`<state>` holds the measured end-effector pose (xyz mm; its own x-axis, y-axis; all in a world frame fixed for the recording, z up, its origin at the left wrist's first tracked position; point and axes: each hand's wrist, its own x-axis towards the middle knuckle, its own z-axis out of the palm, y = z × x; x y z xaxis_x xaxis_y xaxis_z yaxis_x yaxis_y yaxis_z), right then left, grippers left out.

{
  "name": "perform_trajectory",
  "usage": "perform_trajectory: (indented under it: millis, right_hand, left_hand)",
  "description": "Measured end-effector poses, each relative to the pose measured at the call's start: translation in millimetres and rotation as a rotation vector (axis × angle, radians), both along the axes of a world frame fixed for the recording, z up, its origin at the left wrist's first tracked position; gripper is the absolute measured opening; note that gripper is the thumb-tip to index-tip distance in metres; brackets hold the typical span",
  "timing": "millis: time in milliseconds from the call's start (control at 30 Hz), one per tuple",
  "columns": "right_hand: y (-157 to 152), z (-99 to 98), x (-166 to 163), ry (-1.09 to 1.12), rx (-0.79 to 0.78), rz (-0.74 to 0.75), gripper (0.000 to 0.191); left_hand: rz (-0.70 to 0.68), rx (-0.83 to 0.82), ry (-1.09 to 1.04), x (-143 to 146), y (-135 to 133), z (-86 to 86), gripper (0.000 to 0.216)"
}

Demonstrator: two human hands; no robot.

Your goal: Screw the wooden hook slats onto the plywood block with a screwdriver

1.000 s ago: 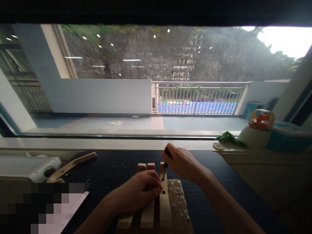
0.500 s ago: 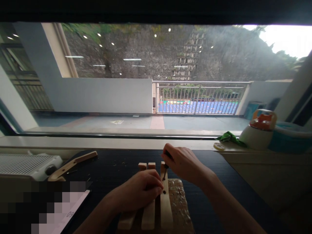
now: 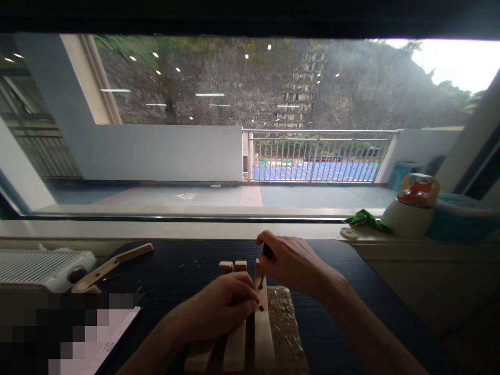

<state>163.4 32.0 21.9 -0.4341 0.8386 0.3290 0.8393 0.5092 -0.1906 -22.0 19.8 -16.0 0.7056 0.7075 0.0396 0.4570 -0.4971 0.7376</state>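
Under my hands three pale wooden slats point(image 3: 264, 341) lie side by side, the right one partly over a rough brown block point(image 3: 285, 323). My right hand point(image 3: 291, 260) is closed around the black handle of a screwdriver point(image 3: 267, 251). Its thin shaft slants down to the upper of two dark holes on the right slat; whether a screw sits there is too small to tell. My left hand point(image 3: 221, 302) lies across the slats, fingers bent and pressed together against the right slat's left edge beside the holes. The palm side is hidden.
Curved wooden pieces point(image 3: 113, 263) lie at the left of the dark table point(image 3: 328, 323), near a white ridged appliance point(image 3: 47, 265) and a partly blurred screen point(image 3: 101, 344). On the right sill are a green cloth point(image 3: 365, 221), a white-and-orange container point(image 3: 410, 211) and a teal tub point(image 3: 457, 224).
My right fingers have shifted around the screwdriver, showing more of its black handle. My left hand stays on the slats. The whole view has moved slightly.
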Motion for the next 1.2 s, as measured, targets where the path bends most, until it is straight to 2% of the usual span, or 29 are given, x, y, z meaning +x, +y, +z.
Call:
perform_trajectory:
  millis: [67, 300, 533, 800, 1200]
  right_hand:
    - [-2, 0.4, -1, 0.004, 0.002, 0.024, 0.024]
    - [2, -2.7, -4, 0.005, -0.025, -0.034, 0.009]
    - [5, -4.6, 2, 0.081, -0.102, -0.076, 0.021]
    - [-3, 7.6, 7, 0.067, 0.017, -0.080, 0.029]
    - [-1, 0.2, 0, 0.042, 0.019, -0.040, 0.023]
  left_hand:
    - [0.000, 0.004, -0.005, 0, 0, -0.7, 0.021]
    - [0.019, 0.015, -0.006, 1, 0, -0.4, 0.023]
    - [-0.005, 0.015, 0.007, 1, 0, 2.1, 0.023]
    - [-0.009, -0.022, -0.002, 2, -2, 5.8, 0.024]
    - [-0.006, -0.023, -0.008, 1, -1, 3.9, 0.023]
